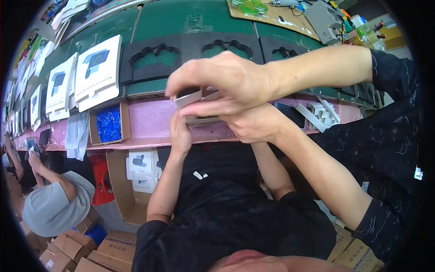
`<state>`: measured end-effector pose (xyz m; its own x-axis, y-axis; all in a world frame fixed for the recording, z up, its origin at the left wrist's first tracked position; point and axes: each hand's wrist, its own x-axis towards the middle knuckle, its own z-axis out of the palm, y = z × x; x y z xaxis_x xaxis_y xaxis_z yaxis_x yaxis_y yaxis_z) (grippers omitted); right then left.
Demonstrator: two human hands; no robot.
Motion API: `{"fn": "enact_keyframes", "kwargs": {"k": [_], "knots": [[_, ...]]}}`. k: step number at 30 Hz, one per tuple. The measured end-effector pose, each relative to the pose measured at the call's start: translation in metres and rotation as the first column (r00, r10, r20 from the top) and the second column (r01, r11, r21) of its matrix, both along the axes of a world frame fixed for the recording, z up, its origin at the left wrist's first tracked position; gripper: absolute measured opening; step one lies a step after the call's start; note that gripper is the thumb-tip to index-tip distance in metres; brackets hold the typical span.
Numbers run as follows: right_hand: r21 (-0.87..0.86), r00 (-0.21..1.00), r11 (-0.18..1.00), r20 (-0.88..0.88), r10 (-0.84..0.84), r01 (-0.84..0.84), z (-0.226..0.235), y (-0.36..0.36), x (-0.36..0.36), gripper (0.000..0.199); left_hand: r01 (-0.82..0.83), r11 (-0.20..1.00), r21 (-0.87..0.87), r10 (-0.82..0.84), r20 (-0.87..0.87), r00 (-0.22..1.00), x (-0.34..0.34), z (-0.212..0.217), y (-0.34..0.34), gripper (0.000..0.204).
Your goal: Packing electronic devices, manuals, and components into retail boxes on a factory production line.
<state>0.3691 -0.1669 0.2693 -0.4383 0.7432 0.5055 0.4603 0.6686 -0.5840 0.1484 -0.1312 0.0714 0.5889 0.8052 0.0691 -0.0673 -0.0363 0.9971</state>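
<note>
A small open white carton (189, 98) with raised flaps and a dark inside is over the pink bench edge in front of me. My left hand (180, 136) is at its near left side, fingers closed up against it, their tips partly covered. My right forearm rises toward the same spot, but the hand is hidden behind a co-worker's hand, so its fingers do not show. From the right, a co-worker's upper hand (231, 79) pinches the carton's flaps. That person's lower hand (256, 123) is just beneath, in front of mine.
Black foam trays (190, 45) with cutouts line the green bench. White printed boxes (97, 68) stand at left, near a carton of blue small parts (109, 124). White pieces (324, 113) lie at right. Another person (56, 199) sits at left; cardboard boxes (115, 247) cover the floor.
</note>
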Motion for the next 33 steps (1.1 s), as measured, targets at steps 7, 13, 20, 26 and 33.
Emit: {"fn": "enact_keyframes", "kwargs": {"k": [7, 13, 20, 26, 33], "knots": [[-0.094, 0.993, 0.995, 0.108, 0.042, -0.032, -0.025, -0.019, 0.011, 0.023, -0.027, 0.994, -0.107, 0.018, -0.080, 0.997, 0.003, 0.030, -0.005, 0.054], [-0.192, 0.988, 0.981, 0.151, 0.016, 0.013, -0.037, -0.037, 0.000, 0.009, 0.098, 0.970, -0.224, -0.097, 0.016, 0.995, 0.004, 0.037, 0.002, 0.060], [-0.443, 0.958, 0.863, 0.251, -0.141, 0.243, -0.044, -0.059, -0.031, 0.019, 0.086, 0.967, -0.238, -0.087, 0.006, 0.996, -0.013, 0.016, 0.004, 0.058], [-0.338, 0.914, 0.867, 0.307, -0.265, 0.365, -0.071, -0.112, -0.030, 0.037, 0.135, 0.981, -0.136, -0.145, -0.069, 0.987, -0.011, 0.045, 0.002, 0.067], [-0.556, 0.909, 0.831, 0.359, 0.214, 0.024, -0.022, 0.008, -0.033, 0.035, 0.039, 0.995, -0.094, -0.048, -0.098, 0.994, -0.024, 0.029, 0.002, 0.064]]}}
